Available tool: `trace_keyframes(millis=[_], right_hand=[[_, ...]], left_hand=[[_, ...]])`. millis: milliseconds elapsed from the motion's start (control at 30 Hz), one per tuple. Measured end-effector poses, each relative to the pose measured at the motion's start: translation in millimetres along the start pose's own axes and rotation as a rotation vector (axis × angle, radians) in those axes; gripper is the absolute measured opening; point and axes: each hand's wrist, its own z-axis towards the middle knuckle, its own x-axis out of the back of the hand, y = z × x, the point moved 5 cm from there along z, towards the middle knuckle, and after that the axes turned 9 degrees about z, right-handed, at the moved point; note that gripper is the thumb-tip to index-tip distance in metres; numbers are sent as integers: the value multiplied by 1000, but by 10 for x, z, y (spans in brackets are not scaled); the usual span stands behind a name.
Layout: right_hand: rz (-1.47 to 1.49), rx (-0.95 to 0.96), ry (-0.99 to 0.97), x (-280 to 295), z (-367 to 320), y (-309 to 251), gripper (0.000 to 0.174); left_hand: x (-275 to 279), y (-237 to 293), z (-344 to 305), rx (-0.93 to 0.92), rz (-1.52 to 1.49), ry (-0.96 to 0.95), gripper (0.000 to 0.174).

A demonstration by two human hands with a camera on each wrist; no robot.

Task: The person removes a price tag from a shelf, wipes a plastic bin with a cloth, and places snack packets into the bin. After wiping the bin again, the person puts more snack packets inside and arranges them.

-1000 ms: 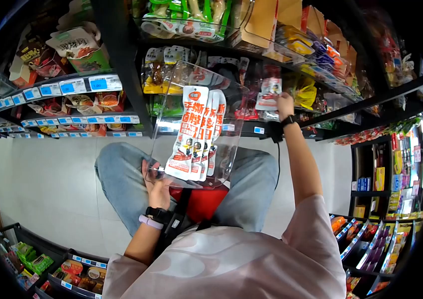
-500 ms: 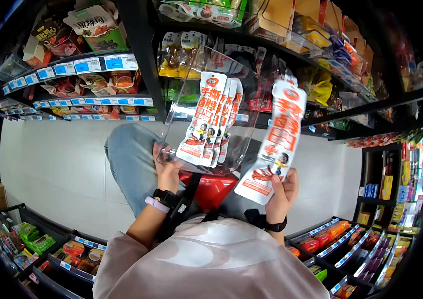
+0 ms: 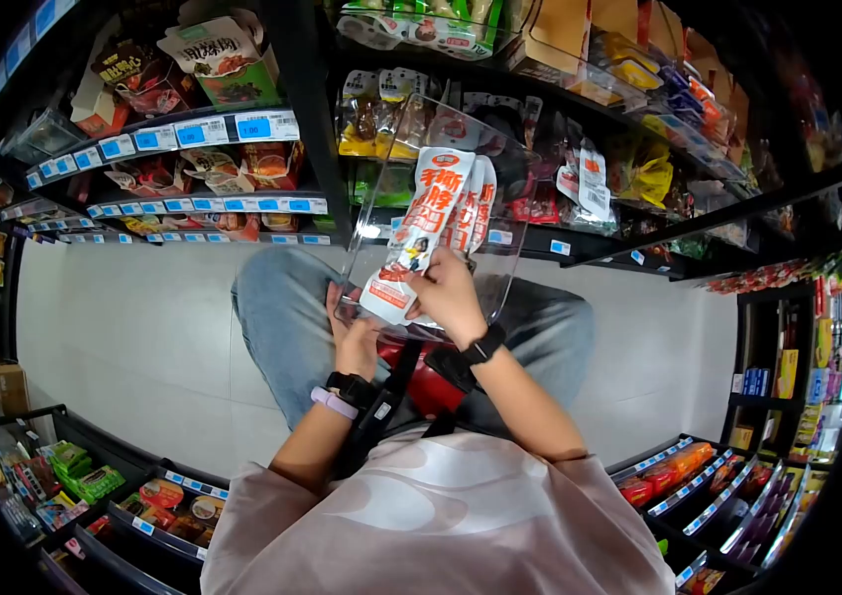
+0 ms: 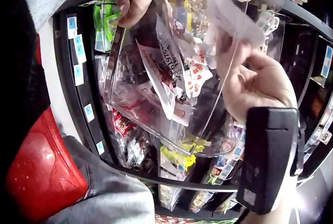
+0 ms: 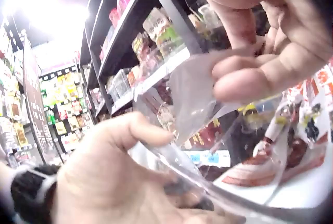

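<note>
My left hand (image 3: 354,342) grips the near left edge of a clear plastic box (image 3: 378,198), tilted above my knees. Inside stand several white snack packets (image 3: 481,203) with red lettering. Between thumb and fingers, my right hand (image 3: 453,296) pinches the lower part of another white-and-red snack packet (image 3: 433,213), which overlaps those in the box. In the right wrist view the pinched packet's pale back (image 5: 192,86) shows below the right fingers, and the left hand (image 5: 112,169) holds the box edge. Through the clear wall, the left wrist view shows the right hand (image 4: 260,86).
A dark shelf ahead holds bagged snacks, with yellow packs (image 3: 642,171) and a loose white packet (image 3: 587,183). To the left, boxed snacks (image 3: 218,59) stand above price labels (image 3: 205,131). Low bins (image 3: 674,471) lie behind at right. A red seat (image 3: 431,382) is beneath me.
My right hand went from the shelf, with a packet, back past my right knee, then left over the box. The left hand kept its grip on the box throughout. The view shifted slightly.
</note>
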Motion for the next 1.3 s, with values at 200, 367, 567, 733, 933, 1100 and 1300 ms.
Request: trace_keyframes(millis=[200, 367, 567, 733, 933, 1100, 1300], right_hand=[[-284, -21, -63, -61, 135, 168, 21], [-309, -112, -75, -101, 163, 78, 20], [-495, -87, -89, -54, 150, 68, 46], [-1156, 408, -51, -339, -92, -569, 57], [-1446, 641, -337, -609, 134, -160, 34], [-1657, 505, -324, -518, 239, 45, 29], [-1659, 423, -322, -463, 284, 122, 29]], left_hand=[[-29, 0, -1, -16, -36, -33, 85], [-28, -1, -8, -7, -11, -50, 84], [-38, 4, -15, 4, -6, -34, 84], [-50, 19, -36, -7, -1, -26, 85], [-107, 59, -64, 23, -10, -7, 84], [-80, 59, -65, 14, -11, -12, 83], [-26, 19, -55, 37, 16, -27, 83]])
